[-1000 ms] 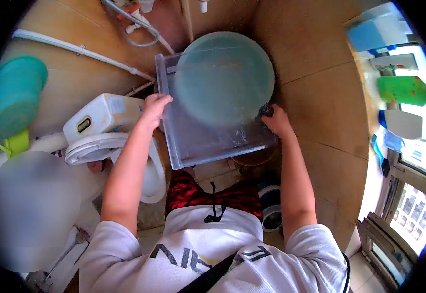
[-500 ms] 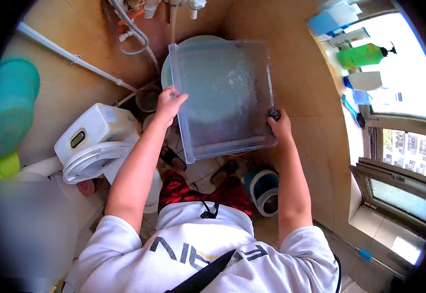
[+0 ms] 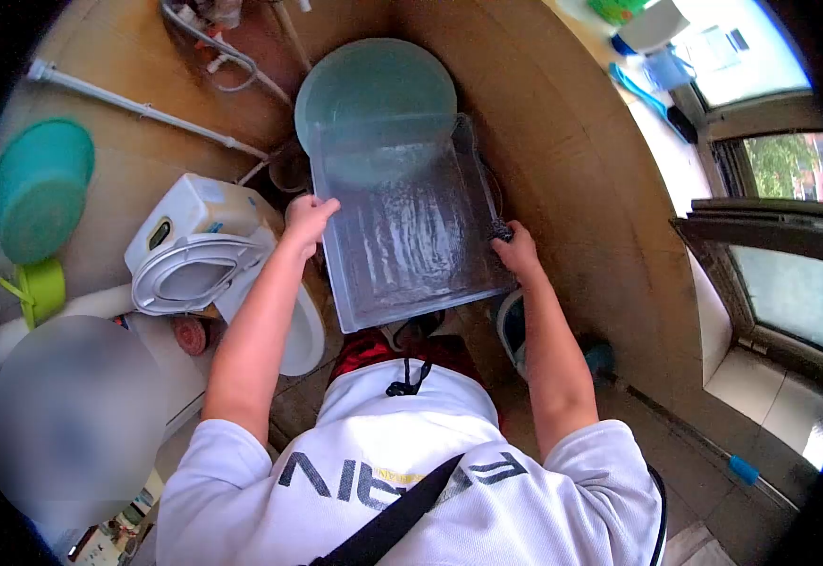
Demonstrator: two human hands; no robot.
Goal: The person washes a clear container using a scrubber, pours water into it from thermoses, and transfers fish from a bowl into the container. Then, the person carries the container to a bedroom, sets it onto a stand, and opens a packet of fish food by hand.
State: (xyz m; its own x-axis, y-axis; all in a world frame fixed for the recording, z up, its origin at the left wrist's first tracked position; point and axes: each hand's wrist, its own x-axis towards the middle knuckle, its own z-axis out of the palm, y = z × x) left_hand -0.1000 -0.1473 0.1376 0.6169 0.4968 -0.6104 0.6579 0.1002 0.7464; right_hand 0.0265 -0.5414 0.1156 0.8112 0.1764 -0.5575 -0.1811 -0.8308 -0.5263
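A clear plastic bin (image 3: 402,236) is held in front of my body, its far end overlapping the round pale-green tub (image 3: 306,94). Wet streaks shine on its broad surface. My left hand (image 3: 308,224) grips the bin's left rim, thumb on the near face and fingers tucked behind. At the opposite side my right hand (image 3: 516,249) is closed on a dark, curly metal scouring pad (image 3: 499,231), pressed against the bin's right edge. The right fingertips are partly hidden, so whether they also hold the edge is unclear.
A white toilet (image 3: 204,264) with raised seat stands left. A teal bucket (image 3: 41,193) and a lime-green container (image 3: 41,291) are beyond it. An open window (image 3: 780,283) and a sill with a blue brush (image 3: 652,99) lie right. A blurred round shape (image 3: 76,420) occupies lower left.
The bin has come nearer my body and tipped, uncovering more of the tub behind it. Both hands keep their places on its sides. The view has shifted too.
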